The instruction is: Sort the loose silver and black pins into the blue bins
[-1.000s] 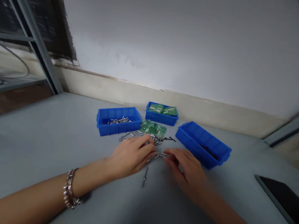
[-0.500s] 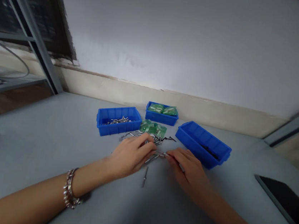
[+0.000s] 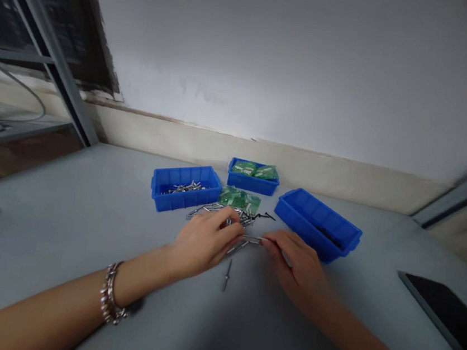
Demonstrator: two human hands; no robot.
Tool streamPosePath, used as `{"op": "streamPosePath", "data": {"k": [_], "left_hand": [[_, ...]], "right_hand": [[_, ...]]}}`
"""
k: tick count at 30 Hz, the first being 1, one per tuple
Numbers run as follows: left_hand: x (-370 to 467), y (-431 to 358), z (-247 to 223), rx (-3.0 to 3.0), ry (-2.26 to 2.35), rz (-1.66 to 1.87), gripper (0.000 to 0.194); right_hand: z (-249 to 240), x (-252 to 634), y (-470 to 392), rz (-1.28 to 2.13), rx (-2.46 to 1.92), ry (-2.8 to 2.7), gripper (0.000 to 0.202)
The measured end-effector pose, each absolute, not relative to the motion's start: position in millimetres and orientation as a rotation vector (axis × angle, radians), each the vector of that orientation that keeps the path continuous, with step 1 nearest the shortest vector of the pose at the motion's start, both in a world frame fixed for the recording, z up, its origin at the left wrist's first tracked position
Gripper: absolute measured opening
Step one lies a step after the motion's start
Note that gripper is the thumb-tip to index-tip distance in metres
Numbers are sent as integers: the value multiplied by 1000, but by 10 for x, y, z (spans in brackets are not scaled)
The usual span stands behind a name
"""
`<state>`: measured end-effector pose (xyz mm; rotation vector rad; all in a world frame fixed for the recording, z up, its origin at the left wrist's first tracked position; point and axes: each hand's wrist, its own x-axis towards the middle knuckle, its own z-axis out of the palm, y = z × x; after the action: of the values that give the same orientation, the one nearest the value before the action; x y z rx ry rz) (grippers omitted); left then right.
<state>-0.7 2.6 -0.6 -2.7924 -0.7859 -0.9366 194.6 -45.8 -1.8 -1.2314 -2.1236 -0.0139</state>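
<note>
Between my two hands lies a thin silver metal piece (image 3: pixel 251 238). My left hand (image 3: pixel 209 239), with a beaded bracelet at its wrist, pinches its left end. The fingertips of my right hand (image 3: pixel 291 257) close on its right end. Behind my left hand is a pile of silver metal pieces (image 3: pixel 206 208), partly covered by the fingers. A few dark screws (image 3: pixel 266 216) lie at the pile's right edge. Below the held piece, a loose silver piece (image 3: pixel 238 247) rests on the table, and another single piece (image 3: pixel 227 275) sits nearer to me.
A blue bin with silver pieces (image 3: pixel 184 196) stands left, a blue bin with green packets (image 3: pixel 252 184) at the back, and a blue bin with dark screws (image 3: pixel 315 232) right. A green packet (image 3: pixel 239 199) lies between. A dark tablet-like object (image 3: pixel 441 311) is far right.
The right fingertips and the held piece have shifted very slightly; the piece now looks more level. The left hand has hardly moved.
</note>
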Motion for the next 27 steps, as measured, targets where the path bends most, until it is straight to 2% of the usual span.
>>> {"op": "streamPosePath", "data": {"k": [10, 17, 23, 27], "left_hand": [[-14, 21, -7, -2801, -781, -973, 25], [-31, 39, -3, -2782, -871, -922, 22], [-175, 261, 96, -2441, -1241, -1065, 21], [-318, 442, 168, -2177, -1532, -910, 26]], "right_hand": [[-43, 1916, -421, 26, -1286, -2288, 30], [-27, 1947, -428, 36, -1321, -2151, 24], [-52, 1954, -435, 153, -1421, -2182, 15], [-65, 1953, -452, 169, -1401, -2235, 16]]}}
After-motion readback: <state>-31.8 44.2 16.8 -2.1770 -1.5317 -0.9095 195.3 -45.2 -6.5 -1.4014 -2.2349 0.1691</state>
